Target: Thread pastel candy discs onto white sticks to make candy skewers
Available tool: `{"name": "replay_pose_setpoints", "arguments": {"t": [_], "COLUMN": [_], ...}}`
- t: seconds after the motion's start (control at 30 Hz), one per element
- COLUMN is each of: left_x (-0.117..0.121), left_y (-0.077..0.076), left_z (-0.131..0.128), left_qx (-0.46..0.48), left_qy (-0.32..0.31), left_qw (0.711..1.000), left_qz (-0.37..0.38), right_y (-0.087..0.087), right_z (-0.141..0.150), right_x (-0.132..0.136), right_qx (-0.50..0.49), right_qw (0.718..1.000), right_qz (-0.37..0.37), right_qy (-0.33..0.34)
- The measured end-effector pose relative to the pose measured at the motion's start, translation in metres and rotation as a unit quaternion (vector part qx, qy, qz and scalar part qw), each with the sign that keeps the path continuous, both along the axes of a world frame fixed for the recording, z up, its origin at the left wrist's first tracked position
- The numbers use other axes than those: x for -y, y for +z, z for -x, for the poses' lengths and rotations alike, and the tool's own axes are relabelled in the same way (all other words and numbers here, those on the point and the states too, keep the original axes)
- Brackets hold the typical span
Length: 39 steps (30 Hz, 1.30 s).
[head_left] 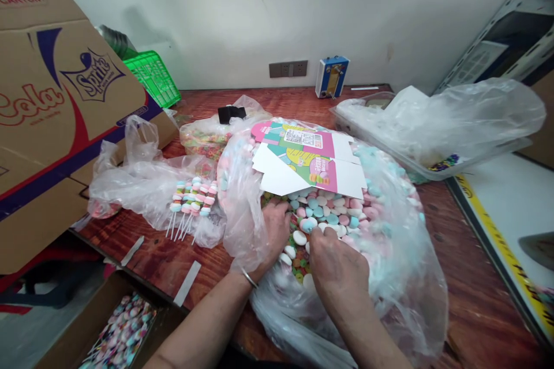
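Both my hands reach into a big clear plastic bag full of pink, blue and white round candies. My left hand, with a metal bangle at the wrist, lies in the candies with its fingers curled under. My right hand is beside it, fingers bent down into the pile; what they pinch is hidden. A flattened pink and green printed carton rests on top of the candies just beyond my hands.
Candy skewers on white sticks lie on another plastic bag at left. Large cardboard boxes stand at left, a green basket behind. A bagged tray sits at right. A box of candies is below the wooden table edge.
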<state>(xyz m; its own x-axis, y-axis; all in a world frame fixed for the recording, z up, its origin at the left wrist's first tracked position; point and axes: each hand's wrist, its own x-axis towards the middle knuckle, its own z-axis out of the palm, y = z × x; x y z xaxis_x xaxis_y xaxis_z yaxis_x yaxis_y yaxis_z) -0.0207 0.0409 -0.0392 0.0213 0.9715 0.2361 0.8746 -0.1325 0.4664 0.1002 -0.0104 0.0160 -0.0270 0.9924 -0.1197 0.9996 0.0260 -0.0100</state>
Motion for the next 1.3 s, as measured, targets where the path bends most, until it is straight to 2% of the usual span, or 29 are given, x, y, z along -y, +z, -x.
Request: {"name": "replay_pose_setpoints", "arguments": {"t": [0.17,0.4,0.47,0.53,0.6,0.67,0.73,0.8,0.83,0.9,1.0,1.13,1.3], "left_x": [-0.001,0.0,0.002,0.005,0.01,0.018,0.029,0.04,0.045,0.055,0.064,0.071,0.071], "left_y": [0.003,0.007,0.014,0.022,0.03,0.036,0.039,0.039,0.039,0.037,0.035,0.032,0.029], "left_z": [-0.001,0.0,0.001,0.001,0.002,0.001,0.0,-0.002,-0.003,-0.005,-0.01,-0.02,-0.028], "left_qx": [0.004,0.051,0.087,0.175,0.326,0.491,0.609,0.671,0.688,0.7,0.678,0.637,0.6], "left_qy": [-0.001,-0.002,-0.008,-0.018,-0.024,-0.029,-0.032,-0.026,-0.02,-0.015,-0.04,-0.058,-0.059], "left_qw": [1.0,0.999,0.996,0.983,0.94,0.857,0.764,0.692,0.666,0.638,0.646,0.69,0.736], "left_qz": [0.011,0.007,0.016,0.047,0.098,0.153,0.21,0.264,0.287,0.32,0.347,0.337,0.309], "right_y": [-0.004,-0.021,-0.027,-0.034,-0.042,-0.05,-0.056,-0.061,-0.063,-0.067,-0.075,-0.081,-0.068], "right_z": [0.001,0.004,0.003,-0.001,-0.007,-0.015,-0.024,-0.032,-0.035,-0.038,-0.038,-0.033,-0.033], "right_x": [0.0,-0.004,-0.001,0.006,0.017,0.031,0.048,0.064,0.072,0.085,0.099,0.105,0.083], "right_qx": [-0.007,-0.032,-0.042,-0.052,-0.092,-0.174,-0.263,-0.325,-0.346,-0.38,-0.418,-0.443,-0.455], "right_qw": [1.0,0.998,0.996,0.994,0.987,0.964,0.932,0.911,0.906,0.896,0.882,0.875,0.874], "right_qz": [-0.028,-0.062,-0.078,-0.092,-0.132,-0.199,-0.245,-0.245,-0.236,-0.22,-0.214,-0.193,-0.169], "right_qy": [-0.003,-0.002,-0.005,-0.009,-0.002,0.023,0.051,0.065,0.066,0.063,0.038,-0.013,-0.009]}}
